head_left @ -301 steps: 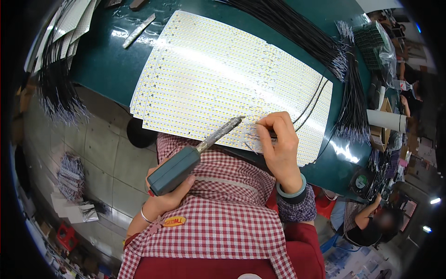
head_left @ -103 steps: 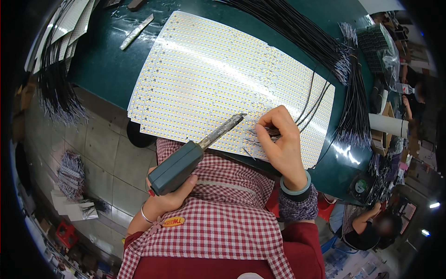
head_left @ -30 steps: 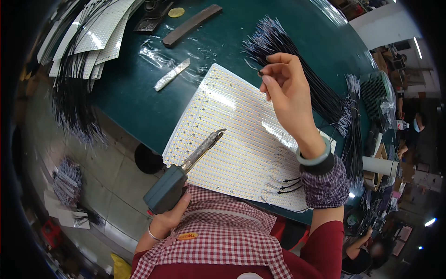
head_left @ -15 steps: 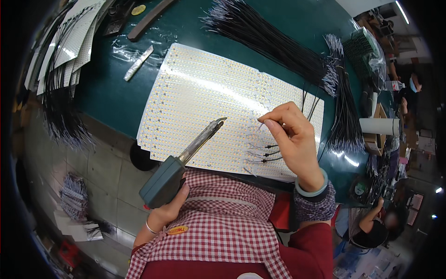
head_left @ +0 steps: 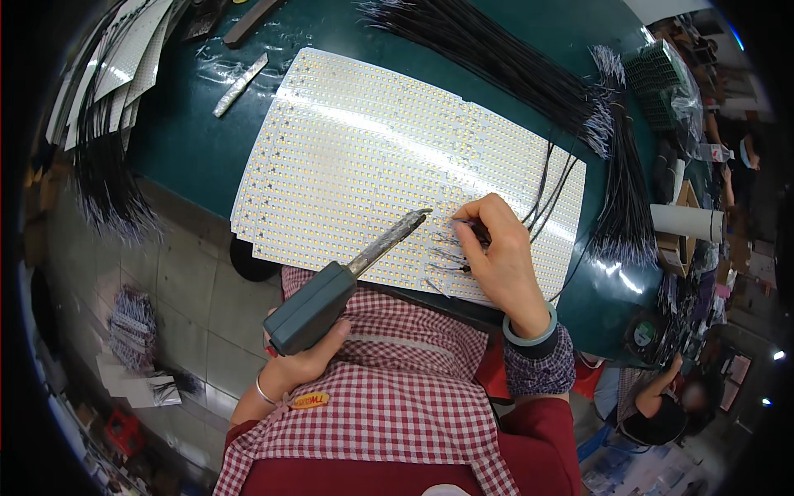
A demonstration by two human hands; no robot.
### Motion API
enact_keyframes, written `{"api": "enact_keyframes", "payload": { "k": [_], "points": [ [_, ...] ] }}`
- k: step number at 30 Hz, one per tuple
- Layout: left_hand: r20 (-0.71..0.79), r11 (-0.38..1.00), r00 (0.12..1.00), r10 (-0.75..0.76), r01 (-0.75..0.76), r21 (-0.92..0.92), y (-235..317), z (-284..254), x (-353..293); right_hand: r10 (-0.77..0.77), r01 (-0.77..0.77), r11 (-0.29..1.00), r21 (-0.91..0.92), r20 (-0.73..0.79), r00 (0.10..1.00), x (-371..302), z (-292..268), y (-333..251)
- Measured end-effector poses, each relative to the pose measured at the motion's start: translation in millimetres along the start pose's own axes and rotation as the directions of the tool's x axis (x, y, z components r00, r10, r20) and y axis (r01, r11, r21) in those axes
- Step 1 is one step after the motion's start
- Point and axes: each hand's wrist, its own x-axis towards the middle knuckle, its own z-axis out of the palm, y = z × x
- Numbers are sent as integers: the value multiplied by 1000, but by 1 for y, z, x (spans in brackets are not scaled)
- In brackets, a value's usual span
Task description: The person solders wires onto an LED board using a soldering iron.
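My left hand [head_left: 310, 361] is closed around the dark green handle of a soldering gun [head_left: 310, 307]. Its metal tip points up and right, just above a white sheet of LED boards [head_left: 347, 157] dotted with rows of small yellow chips. Close to that tip, my right hand [head_left: 506, 269] pinches a thin black wire with a pale end between thumb and forefinger. Other short wires [head_left: 447, 263] stand along the boards beside the right hand. Longer black wires [head_left: 542, 186] run up and right from behind it. The pinched wire's exact contact with the board is hidden.
Bundles of black wires [head_left: 488, 58] lie across the back of the green table [head_left: 182, 124], with another wire bundle [head_left: 624, 190] at right. Boards with wires [head_left: 116, 74] overhang the left edge. A foil-wrapped stick [head_left: 240, 85] lies nearby. A co-worker [head_left: 662, 405] sits at lower right.
The soldering gun has moved right and slightly up, its tip now closer to my right fingers. My right hand has shifted slightly left and remains pinched.
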Motion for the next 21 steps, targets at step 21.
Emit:
{"api": "enact_keyframes", "payload": {
  "k": [21],
  "points": [
    [-62,971,974,216,-207,120,3,9,29,28,-15,996,-90,144,989,14,-7,-4]
  ]
}}
